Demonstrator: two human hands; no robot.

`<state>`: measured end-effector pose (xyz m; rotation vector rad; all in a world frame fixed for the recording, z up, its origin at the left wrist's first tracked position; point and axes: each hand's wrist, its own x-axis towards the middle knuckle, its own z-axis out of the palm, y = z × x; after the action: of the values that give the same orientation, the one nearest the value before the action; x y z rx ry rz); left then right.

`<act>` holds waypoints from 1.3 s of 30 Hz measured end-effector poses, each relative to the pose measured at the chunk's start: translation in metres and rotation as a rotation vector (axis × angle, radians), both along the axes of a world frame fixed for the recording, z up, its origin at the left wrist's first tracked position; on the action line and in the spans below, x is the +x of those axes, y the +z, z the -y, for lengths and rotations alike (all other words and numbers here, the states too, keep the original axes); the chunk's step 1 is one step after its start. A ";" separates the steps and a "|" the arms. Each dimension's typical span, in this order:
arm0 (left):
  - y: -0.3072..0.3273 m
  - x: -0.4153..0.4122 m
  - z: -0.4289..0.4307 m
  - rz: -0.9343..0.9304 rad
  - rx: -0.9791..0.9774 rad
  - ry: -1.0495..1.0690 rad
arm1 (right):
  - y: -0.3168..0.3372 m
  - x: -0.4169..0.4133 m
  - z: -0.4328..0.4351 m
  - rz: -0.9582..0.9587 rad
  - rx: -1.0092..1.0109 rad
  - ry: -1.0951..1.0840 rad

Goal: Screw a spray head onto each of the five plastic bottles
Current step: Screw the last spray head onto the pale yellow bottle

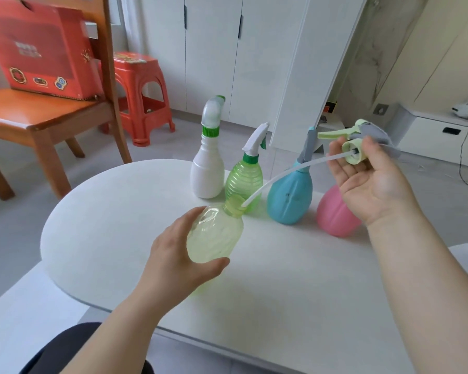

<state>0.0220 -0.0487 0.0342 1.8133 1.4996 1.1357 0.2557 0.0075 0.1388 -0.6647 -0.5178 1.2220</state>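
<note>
Yellow-green bottle (214, 233) being clamped, tilted, in left hand (173, 263) above table (106, 225), neck aimed at dip tube (281, 174). Spray head (358, 144) being pinched by right hand (370, 176), tube tip just entering neck. 3 bottles behind being capped already; pink bottle (333, 214) top hidden.

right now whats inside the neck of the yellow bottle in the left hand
The white dip tube of the spray head in the right hand enters the yellow bottle; its tip inside isn't clear.

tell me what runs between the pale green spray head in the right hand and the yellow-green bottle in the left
In the head view, the spray head's white dip tube spans the gap, its tip at the bottle's open neck, passing before the blue bottle.
</note>
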 end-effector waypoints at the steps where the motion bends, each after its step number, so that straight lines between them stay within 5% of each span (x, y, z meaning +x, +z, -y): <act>1: 0.000 0.000 0.000 -0.005 0.000 -0.004 | -0.002 -0.002 0.001 0.033 0.002 0.010; 10: 0.002 0.016 0.007 0.035 -0.075 -0.093 | -0.033 -0.052 0.025 0.626 0.094 0.311; 30: -0.006 0.027 -0.002 0.103 -0.119 -0.101 | -0.060 -0.052 0.030 0.637 0.129 0.403; 39: -0.016 0.050 0.002 -0.107 0.027 0.052 | -0.074 -0.059 0.025 0.696 0.008 0.138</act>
<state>0.0718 -0.0504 0.0186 1.8897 1.6081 1.1038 0.1968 -0.0179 0.0647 -1.0649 -1.1601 1.0953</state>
